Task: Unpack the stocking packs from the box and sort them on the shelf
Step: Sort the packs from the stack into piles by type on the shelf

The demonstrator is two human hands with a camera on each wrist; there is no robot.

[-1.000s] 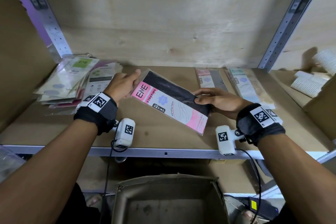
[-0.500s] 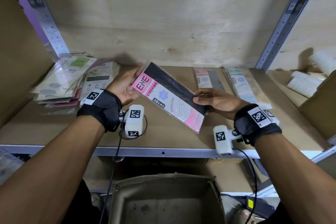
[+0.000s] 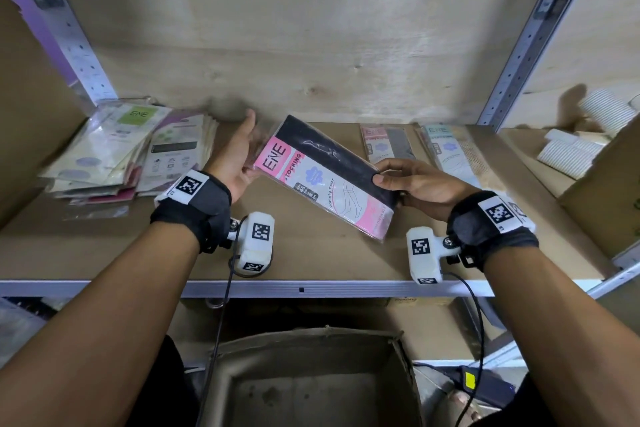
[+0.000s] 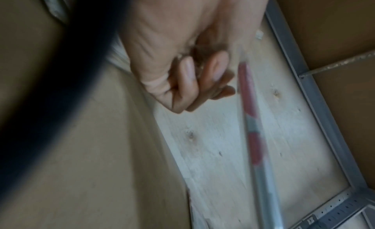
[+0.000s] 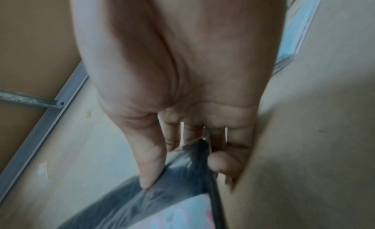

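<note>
A flat stocking pack point(image 3: 329, 180) with a pink label and black stockings hangs tilted above the wooden shelf point(image 3: 311, 260). My right hand point(image 3: 415, 184) pinches its right end, thumb on top and fingers beneath; the right wrist view shows the same grip of my right hand point(image 5: 182, 104) on the pack point(image 5: 162, 200). My left hand point(image 3: 242, 149) stands beside the pack's left end, palm turned to it and fingers relaxed. In the blurred left wrist view the left hand point(image 4: 182, 72) holds nothing and the pack point(image 4: 249, 104) shows edge-on beside it. The open cardboard box point(image 3: 311, 340) sits below the shelf.
A loose heap of stocking packs point(image 3: 121, 156) lies at the shelf's left. A grey pack point(image 3: 388, 146) and a teal pack point(image 3: 453, 156) lie at the back right. White ribbed cups point(image 3: 571, 156) and a cardboard carton point(image 3: 609, 191) stand past the right upright.
My left hand has turned palm-inward and let go of the pack's left end. The pack has tipped up a little. My right hand keeps its grip in place.
</note>
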